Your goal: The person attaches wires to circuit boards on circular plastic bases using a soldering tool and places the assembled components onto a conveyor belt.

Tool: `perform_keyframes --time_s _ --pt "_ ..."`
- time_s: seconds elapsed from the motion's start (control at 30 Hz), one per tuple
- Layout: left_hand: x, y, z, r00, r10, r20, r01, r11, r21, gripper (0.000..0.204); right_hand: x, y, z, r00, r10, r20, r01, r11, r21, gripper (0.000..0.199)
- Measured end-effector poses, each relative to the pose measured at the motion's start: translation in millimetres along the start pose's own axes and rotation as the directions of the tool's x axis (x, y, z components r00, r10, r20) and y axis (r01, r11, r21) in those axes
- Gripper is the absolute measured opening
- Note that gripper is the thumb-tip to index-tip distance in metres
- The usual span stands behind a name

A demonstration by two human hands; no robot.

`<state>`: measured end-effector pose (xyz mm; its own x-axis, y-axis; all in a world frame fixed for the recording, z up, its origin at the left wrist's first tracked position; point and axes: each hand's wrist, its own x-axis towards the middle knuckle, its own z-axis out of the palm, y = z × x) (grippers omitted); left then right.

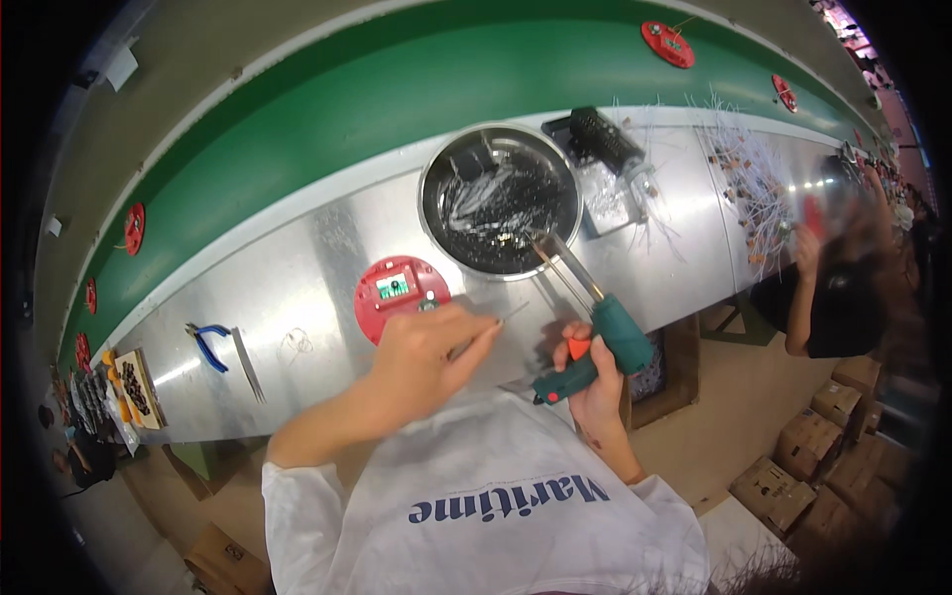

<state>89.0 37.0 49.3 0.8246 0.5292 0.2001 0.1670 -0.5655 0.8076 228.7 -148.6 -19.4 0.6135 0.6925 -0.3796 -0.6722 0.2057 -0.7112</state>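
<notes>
My right hand (595,397) is wrapped round the handle of a dark green soldering gun (622,334) with a red trigger. Its long metal tip points up and left, over the near right rim of a round metal pan (426,213). Inside the pan are a dark surface, silvery scraps and a black block (471,162). My left hand (426,357) is closed in a pinch, a thin grey piece (514,313) sticking out past the fingertips; its kind cannot be made out. Just beyond this hand lies a round red disc (372,307) with a green circuit board (393,286), partly covered by the hand.
Blue-handled pliers (209,346) and metal tweezers (248,365) lie left on the metal bench. A black ribbed object (607,142) stands right of the pan. Thin white wires (751,188) spread farther right, near another person's hand (808,253). Red discs (667,45) ride a green belt (327,89) behind.
</notes>
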Motion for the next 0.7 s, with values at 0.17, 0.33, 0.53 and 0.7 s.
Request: perform_keyframes --time_s 0.17,0.33,0.53,0.7 --pt "-42 6 15 0.985 -0.171 -0.009 0.166 0.964 -0.207 0.008 5 -2 45 0.989 0.046 0.138 -0.004 0.957 -0.290 0.026" --pt "-65 -1 22 0.964 -0.255 -0.078 0.228 0.940 -0.254 0.008 10 7 63 0.981 0.102 0.163 -0.037 0.933 -0.359 0.034" --pt "-87 -10 23 0.949 -0.283 -0.138 0.242 0.936 -0.255 0.010 13 15 64 0.962 0.185 0.200 -0.089 0.906 -0.414 0.034" --pt "-114 -34 23 0.850 -0.445 -0.283 0.404 0.894 -0.193 0.020 16 13 63 0.981 0.108 0.164 -0.035 0.918 -0.395 0.039"
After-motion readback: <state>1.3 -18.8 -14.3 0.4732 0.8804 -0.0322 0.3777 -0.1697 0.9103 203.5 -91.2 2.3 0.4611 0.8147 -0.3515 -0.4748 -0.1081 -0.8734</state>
